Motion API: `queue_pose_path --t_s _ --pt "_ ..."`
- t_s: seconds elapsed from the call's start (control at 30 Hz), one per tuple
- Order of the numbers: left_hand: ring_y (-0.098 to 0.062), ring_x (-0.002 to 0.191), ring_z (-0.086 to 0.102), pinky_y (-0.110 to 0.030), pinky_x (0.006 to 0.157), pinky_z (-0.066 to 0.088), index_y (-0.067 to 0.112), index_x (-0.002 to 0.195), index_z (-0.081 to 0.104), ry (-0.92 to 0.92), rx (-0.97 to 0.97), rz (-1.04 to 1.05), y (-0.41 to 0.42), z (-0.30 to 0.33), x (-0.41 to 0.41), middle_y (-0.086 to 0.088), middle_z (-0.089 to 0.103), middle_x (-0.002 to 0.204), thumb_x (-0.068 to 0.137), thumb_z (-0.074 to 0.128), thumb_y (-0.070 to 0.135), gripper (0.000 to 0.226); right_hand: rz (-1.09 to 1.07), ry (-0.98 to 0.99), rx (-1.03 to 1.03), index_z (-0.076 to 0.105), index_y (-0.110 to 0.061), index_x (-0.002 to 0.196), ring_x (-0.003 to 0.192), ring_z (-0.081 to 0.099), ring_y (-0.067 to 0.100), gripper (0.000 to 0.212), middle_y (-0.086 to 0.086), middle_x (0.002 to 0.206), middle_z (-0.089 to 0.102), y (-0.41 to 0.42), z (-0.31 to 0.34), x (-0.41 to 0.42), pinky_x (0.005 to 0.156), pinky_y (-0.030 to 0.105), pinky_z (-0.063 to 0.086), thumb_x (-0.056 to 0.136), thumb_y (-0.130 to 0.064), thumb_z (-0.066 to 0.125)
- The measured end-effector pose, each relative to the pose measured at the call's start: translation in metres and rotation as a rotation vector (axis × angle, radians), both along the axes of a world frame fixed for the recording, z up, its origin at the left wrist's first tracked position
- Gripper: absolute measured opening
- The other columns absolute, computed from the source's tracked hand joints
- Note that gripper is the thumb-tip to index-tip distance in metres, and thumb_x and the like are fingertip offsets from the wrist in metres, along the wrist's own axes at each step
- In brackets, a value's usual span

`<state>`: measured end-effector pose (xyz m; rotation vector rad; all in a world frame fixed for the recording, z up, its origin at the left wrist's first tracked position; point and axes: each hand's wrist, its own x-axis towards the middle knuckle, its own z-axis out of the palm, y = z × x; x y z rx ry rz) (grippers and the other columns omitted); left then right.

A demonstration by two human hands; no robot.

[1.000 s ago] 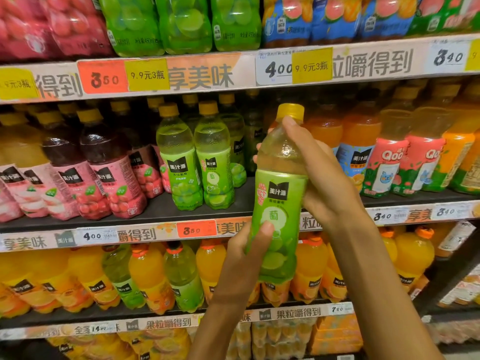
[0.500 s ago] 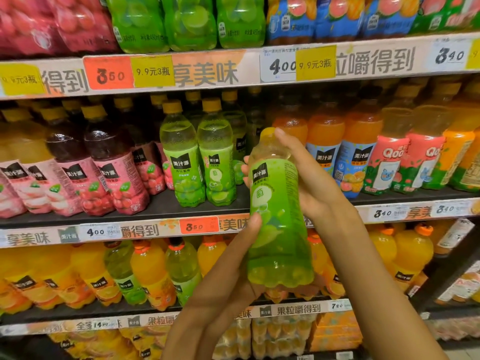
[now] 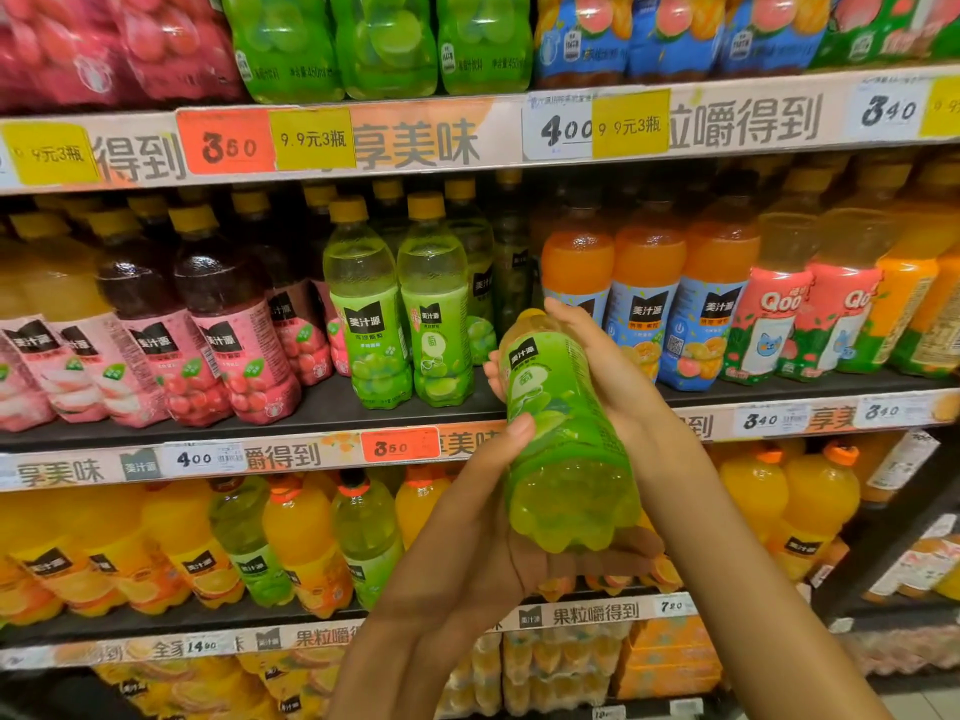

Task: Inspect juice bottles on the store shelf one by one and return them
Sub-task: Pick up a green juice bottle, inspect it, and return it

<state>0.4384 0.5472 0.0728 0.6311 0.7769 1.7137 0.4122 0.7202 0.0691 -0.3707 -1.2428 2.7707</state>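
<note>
**Green grape bottle tipped back in both our hands**

We hold the green juice bottle (image 3: 558,428) out in front of the middle shelf (image 3: 332,407), clear of the rows standing on it. It is clear plastic filled with pale green drink, wrapped in a bright green label that carries a black logo patch and pictures of green grapes. The bottle leans away from us, its yellow cap pointing toward the shelf and its lobed, see-through base turned toward the camera, so we look partly at its underside.

Our right hand (image 3: 608,371) comes over from the right and wraps the upper half, fingers curled around the far side near the cap, thumb hidden behind the label. Our left hand (image 3: 483,537) rises from below, palm cupped under the base, thumb pressed against the label's left edge and fingers reaching beneath the bottom. Both grips are closed on the bottle.

Just left of it, two matching green bottles (image 3: 400,309) stand upright on the shelf, with dark red bottles (image 3: 218,324) further left and orange bottles (image 3: 649,298) to the right.
</note>
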Motion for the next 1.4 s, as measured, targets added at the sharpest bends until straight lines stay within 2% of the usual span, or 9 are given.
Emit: queue_pose_path --t_s 0.3,0.47,0.6,0.73,0.87,1.0,1.1,1.23,1.4 --pt "-0.031 0.084 0.07 -0.034 0.063 0.054 0.017 0.1 0.074 0.192 -0.146 0.193 0.007 -0.032 -0.007 -0.018 0.071 0.096 0.069 0.064 0.046 0.044 -0.079 0.151 0.225 0.067 -0.003 0.092 0.079 0.069 0.025 0.044 0.017 0.088 0.071 -0.002 0.019 0.013 0.073 0.035 0.058 0.072 -0.042 0.066" --pt "-0.028 0.092 0.07 -0.041 0.077 0.058 0.026 0.099 0.073 0.391 -0.237 0.345 0.015 -0.041 -0.012 -0.011 0.074 0.098 0.064 0.069 0.051 0.043 -0.23 0.186 0.496 0.064 -0.013 0.107 0.083 0.07 0.016 0.03 0.004 0.091 0.074 -0.008 0.026 0.025 0.068 0.029 0.057 0.088 -0.035 0.063" --pt "-0.016 0.086 0.071 -0.026 0.067 0.056 0.023 0.101 0.069 0.533 -0.235 0.401 0.019 -0.046 -0.016 0.001 0.075 0.092 0.067 0.073 0.042 0.039 -0.33 0.261 0.676 0.06 -0.011 0.113 0.075 0.068 0.005 0.051 -0.008 0.08 0.071 -0.017 0.027 0.031 0.062 0.018 0.051 0.069 -0.034 0.074" --pt "-0.002 0.083 0.069 -0.015 0.066 0.052 0.023 0.107 0.06 0.653 -0.184 0.496 0.026 -0.047 -0.022 0.012 0.074 0.09 0.071 0.069 0.021 0.037 -0.435 0.383 0.767 0.06 -0.014 0.108 0.077 0.066 0.004 0.04 -0.01 0.083 0.069 -0.019 0.028 0.037 0.067 0.017 0.049 0.073 -0.02 0.079" --pt "-0.012 0.105 0.062 -0.027 0.082 0.054 0.022 0.133 0.039 0.986 -0.271 0.732 0.038 -0.053 -0.02 0.007 0.064 0.114 0.062 0.084 0.027 0.083 -0.465 0.505 0.933 0.053 -0.008 0.115 0.087 0.065 0.005 0.045 -0.003 0.096 0.066 -0.024 0.029 0.042 0.075 0.02 0.05 0.075 -0.014 0.072" --pt "-0.019 0.1 0.062 -0.031 0.077 0.051 0.031 0.119 0.038 1.131 -0.288 1.036 0.05 -0.063 -0.019 0.005 0.06 0.108 0.066 0.083 0.016 0.071 -0.365 0.59 1.032 0.051 -0.011 0.121 0.105 0.064 0.018 0.053 0.008 0.112 0.064 -0.027 0.023 0.051 0.088 0.033 0.054 0.074 -0.013 0.076" --pt "-0.027 0.097 0.062 -0.038 0.076 0.053 0.045 0.107 0.037 1.148 -0.206 1.13 0.05 -0.067 -0.029 -0.003 0.061 0.104 0.071 0.079 0.014 0.064 -0.252 0.613 1.048 0.051 -0.02 0.123 0.113 0.06 0.013 0.056 0.001 0.122 0.062 -0.025 0.02 0.061 0.089 0.026 0.051 0.075 -0.014 0.08" --pt "-0.026 0.116 0.054 -0.05 0.09 0.049 0.051 0.119 0.041 1.033 -0.096 1.072 0.043 -0.062 -0.04 0.001 0.055 0.121 0.076 0.074 0.025 0.06 -0.175 0.675 1.056 0.055 -0.02 0.121 0.12 0.056 0.019 0.056 0.0 0.125 0.059 -0.027 0.015 0.066 0.096 0.031 0.048 0.073 -0.009 0.08" --pt "-0.014 0.117 0.053 -0.041 0.093 0.049 0.058 0.12 0.036 1.12 -0.081 0.855 0.032 -0.056 -0.048 0.004 0.055 0.123 0.074 0.073 0.021 0.07 -0.117 0.738 1.067 0.057 -0.017 0.119 0.116 0.057 0.028 0.051 0.011 0.121 0.06 -0.02 0.026 0.068 0.095 0.042 0.049 0.073 -0.017 0.078"
